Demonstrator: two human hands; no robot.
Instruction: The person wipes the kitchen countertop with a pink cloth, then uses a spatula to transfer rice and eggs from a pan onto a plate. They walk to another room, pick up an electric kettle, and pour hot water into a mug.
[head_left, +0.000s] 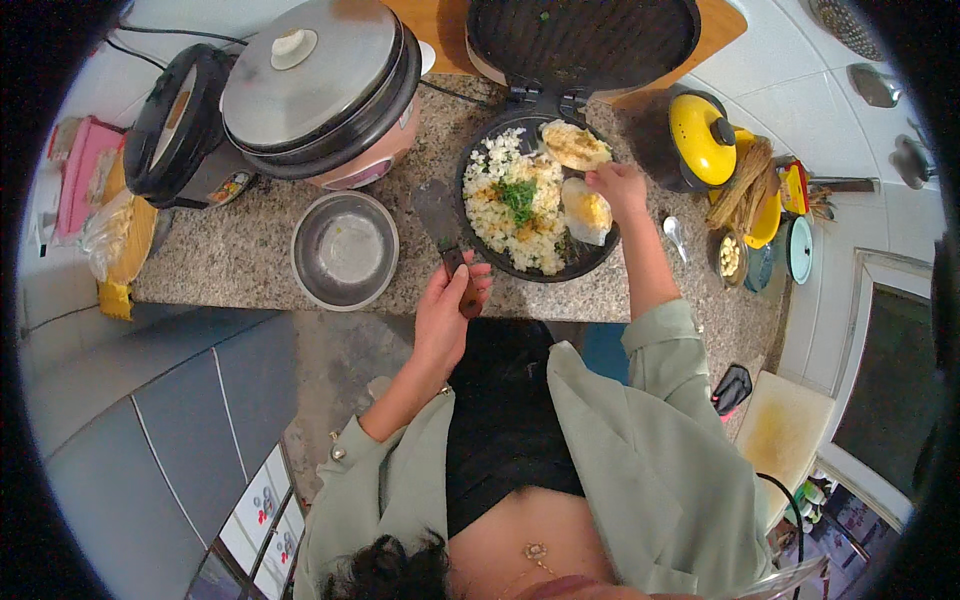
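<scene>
In my left hand (450, 304) is a metal spatula (441, 214) with a dark wooden handle, its blade over the counter left of the pan. My right hand (621, 189) reaches over the pan's right side, fingertips at the edge of a browned fried egg (574, 146); whether they grip it I cannot tell. Below that lies a second fried egg (586, 214), white with a yellow yolk. White rice (525, 247) with brown seasoning fills the left of the round electric pan (480, 262), chopped green herbs (518, 201) on top. The ridged lid (585, 45) stands open behind.
Left of the pan, an empty metal bowl (345, 250) sits on the granite counter (262, 262), before a large rice cooker (330, 82). To the right are a black pot with yellow lid (701, 139), a small spoon (675, 238), a bowl of garlic cloves (730, 256) and a cutting board (784, 435).
</scene>
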